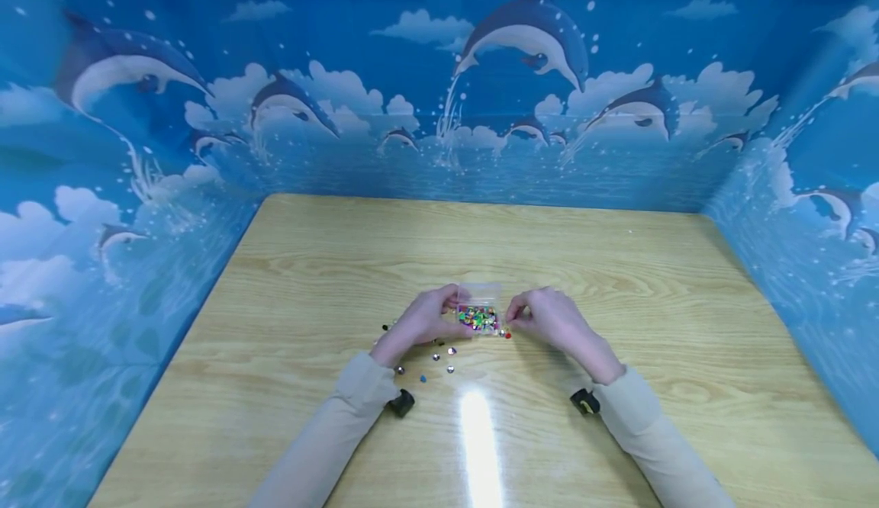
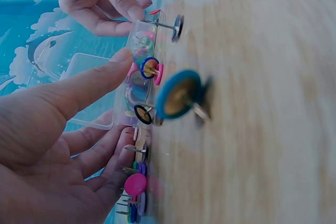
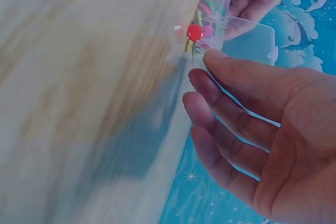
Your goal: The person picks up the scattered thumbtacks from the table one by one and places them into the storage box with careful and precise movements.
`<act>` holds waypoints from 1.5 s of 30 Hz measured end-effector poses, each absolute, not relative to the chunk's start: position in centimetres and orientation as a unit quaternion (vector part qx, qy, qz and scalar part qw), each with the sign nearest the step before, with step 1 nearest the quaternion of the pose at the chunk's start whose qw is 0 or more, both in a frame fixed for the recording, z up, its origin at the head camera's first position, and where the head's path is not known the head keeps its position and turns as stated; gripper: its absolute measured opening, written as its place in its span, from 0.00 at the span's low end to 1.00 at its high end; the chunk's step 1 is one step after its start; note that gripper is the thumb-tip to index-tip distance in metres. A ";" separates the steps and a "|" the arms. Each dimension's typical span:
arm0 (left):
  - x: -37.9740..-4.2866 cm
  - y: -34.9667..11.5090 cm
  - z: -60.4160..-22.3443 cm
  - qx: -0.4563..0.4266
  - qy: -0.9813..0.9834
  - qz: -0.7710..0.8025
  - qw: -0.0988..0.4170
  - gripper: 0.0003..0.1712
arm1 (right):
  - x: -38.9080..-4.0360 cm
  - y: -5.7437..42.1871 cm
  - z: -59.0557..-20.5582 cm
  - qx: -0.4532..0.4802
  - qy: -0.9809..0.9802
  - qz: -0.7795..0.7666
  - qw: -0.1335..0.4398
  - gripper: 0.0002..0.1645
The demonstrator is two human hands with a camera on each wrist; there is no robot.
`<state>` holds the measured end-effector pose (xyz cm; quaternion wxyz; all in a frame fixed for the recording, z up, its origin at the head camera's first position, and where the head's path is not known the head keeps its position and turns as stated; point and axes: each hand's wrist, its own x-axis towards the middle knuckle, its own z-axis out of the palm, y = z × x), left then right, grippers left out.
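My left hand [image 1: 433, 316] grips a small clear plastic box [image 2: 123, 95], thumb on its near side and fingers behind. Colourful thumbtacks [image 1: 478, 317] fill the box, and its clear lid [image 1: 479, 292] stands open at the back. My right hand [image 1: 549, 317] is at the box's right end, fingers loosely bent. In the right wrist view its thumb and fingertips [image 3: 214, 56] are close to a red thumbtack [image 3: 195, 32] beside the box; no thumbtack shows between them. A teal thumbtack [image 2: 179, 95] lies close to the left wrist camera.
Loose thumbtacks, among them a blue one [image 1: 423, 379] and a silver one [image 1: 451, 351], lie scattered on the wooden table [image 1: 330, 264] around my left hand and wrist. More lie by the left fingers, including a pink one [image 2: 135, 184]. Dolphin-print sheeting [image 1: 426, 111] surrounds the table.
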<state>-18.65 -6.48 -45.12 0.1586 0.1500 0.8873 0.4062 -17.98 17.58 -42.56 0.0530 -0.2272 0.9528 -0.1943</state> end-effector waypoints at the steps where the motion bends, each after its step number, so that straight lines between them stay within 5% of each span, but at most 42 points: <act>1: -18.6 -6.5 -45.1 0.150 0.887 0.407 0.158 0.36 | -18.0 17.6 -42.7 -0.229 0.952 -0.196 0.053 0.03; 28: -18.7 -6.5 -45.1 0.142 0.882 0.419 0.165 0.37 | -18.0 16.8 -42.8 -0.217 0.949 -0.228 -0.022 0.02; 45: -18.8 -6.6 -45.3 0.149 0.883 0.413 0.166 0.35 | -18.1 13.6 -42.1 -0.240 0.936 -0.257 -0.009 0.07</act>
